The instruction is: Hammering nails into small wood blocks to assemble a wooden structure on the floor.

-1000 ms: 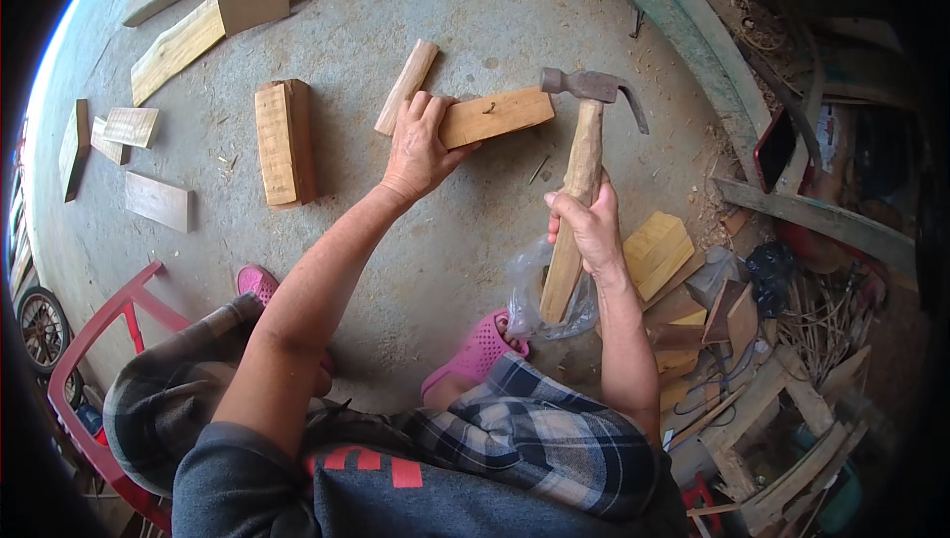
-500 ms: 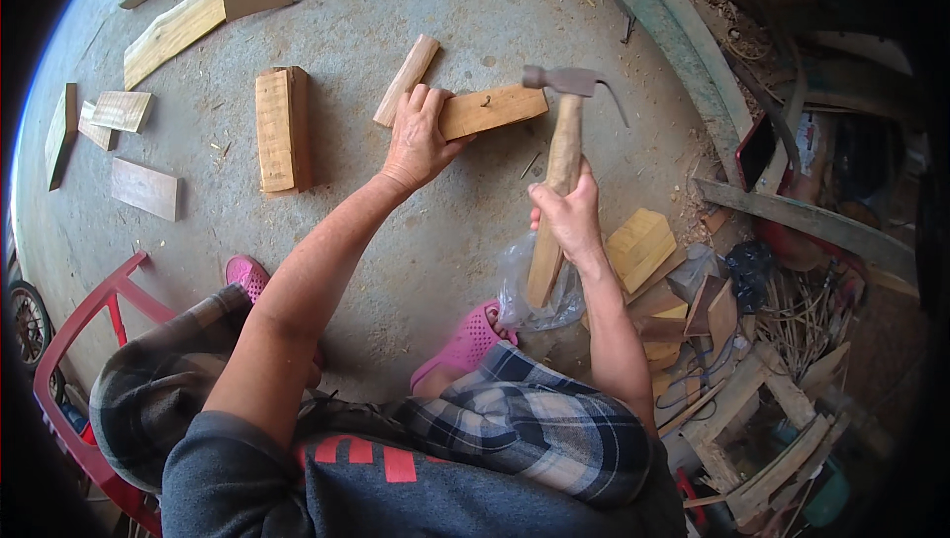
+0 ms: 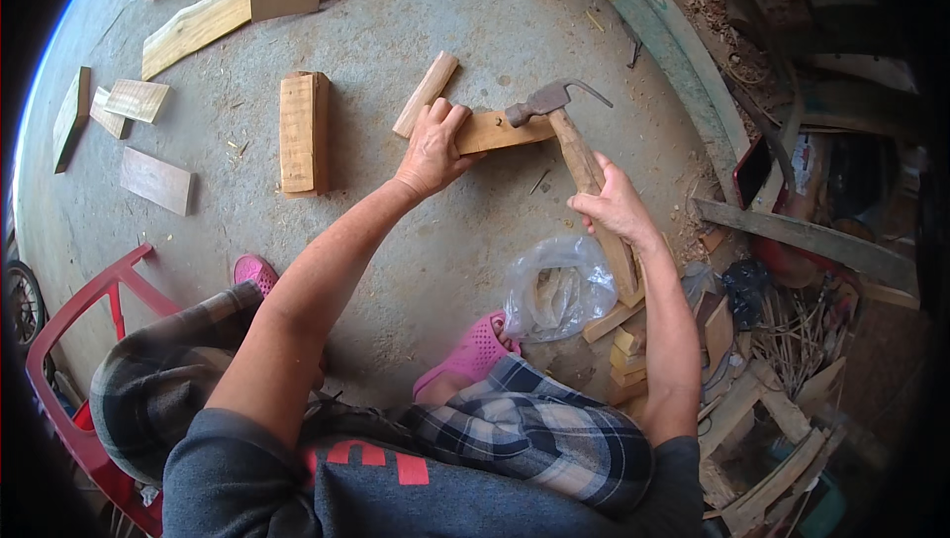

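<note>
The left hand [image 3: 432,154] is clamped on the left end of a wooden block [image 3: 482,130], fingers over its far side, and the block lies on the concrete floor [image 3: 396,241] ahead of the person. A small dark nail [image 3: 500,121] stands out of the block's upper face. The right hand [image 3: 616,203] is closed around the wooden handle of a claw hammer [image 3: 571,145]; the hammer's head is over the block, its striking face just beside the nail and its claw pointing away to the right. Whether the head touches the wood I cannot tell. The two hands are apart, one at each side of the block. A short stick [image 3: 427,93] lies just beyond the left fingers, and a thicker block [image 3: 302,134] sits on the floor to the left, well apart from the hand. Near the right forearm lies a clear plastic bag [image 3: 560,291], just beside a pink shoe [image 3: 473,352]. Farther left is a pale flat piece of wood [image 3: 156,181], near a red chair [image 3: 74,332].
</note>
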Action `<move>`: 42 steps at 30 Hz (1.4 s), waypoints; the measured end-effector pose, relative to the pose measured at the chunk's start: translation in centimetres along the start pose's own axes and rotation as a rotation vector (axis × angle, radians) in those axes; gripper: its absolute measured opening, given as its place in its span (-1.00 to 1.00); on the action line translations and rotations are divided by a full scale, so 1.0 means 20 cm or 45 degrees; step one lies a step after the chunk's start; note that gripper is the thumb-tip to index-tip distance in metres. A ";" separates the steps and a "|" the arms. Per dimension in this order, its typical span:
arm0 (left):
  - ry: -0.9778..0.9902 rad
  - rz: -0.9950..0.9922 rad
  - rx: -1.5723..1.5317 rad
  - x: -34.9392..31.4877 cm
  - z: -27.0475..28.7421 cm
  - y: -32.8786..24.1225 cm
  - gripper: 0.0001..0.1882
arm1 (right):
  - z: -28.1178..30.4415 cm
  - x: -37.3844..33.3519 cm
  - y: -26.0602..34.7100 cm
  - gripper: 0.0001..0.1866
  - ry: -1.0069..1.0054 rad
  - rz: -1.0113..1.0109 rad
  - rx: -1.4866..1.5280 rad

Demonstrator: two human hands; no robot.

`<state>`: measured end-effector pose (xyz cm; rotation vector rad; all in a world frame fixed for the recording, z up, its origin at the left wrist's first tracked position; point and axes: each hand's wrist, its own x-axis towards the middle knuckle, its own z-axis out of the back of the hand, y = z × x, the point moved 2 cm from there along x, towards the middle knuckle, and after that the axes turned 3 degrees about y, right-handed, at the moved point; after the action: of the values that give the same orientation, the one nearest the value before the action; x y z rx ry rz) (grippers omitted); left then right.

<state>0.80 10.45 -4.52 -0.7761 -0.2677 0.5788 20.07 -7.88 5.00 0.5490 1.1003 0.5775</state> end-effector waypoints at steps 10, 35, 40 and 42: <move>0.255 -0.270 0.032 0.00 0.06 0.04 -0.36 | -0.03 -0.03 -0.01 -0.16 0.216 0.032 -0.094; 0.061 -0.102 -0.062 -0.15 -0.01 0.00 -0.35 | -0.27 -0.37 -0.17 -0.53 0.238 0.055 1.065; -0.579 0.357 -0.200 -0.30 -0.14 -0.08 -0.37 | -0.32 -0.38 -0.02 -0.56 -0.026 -0.019 0.667; -0.599 0.453 -0.248 -0.28 -0.16 -0.14 -0.37 | -0.32 -0.37 -0.02 -0.55 -0.059 0.017 0.537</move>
<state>-1.28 3.85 -4.84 -0.8760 -0.6328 1.0855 11.60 -12.33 7.38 0.9305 1.1809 0.3407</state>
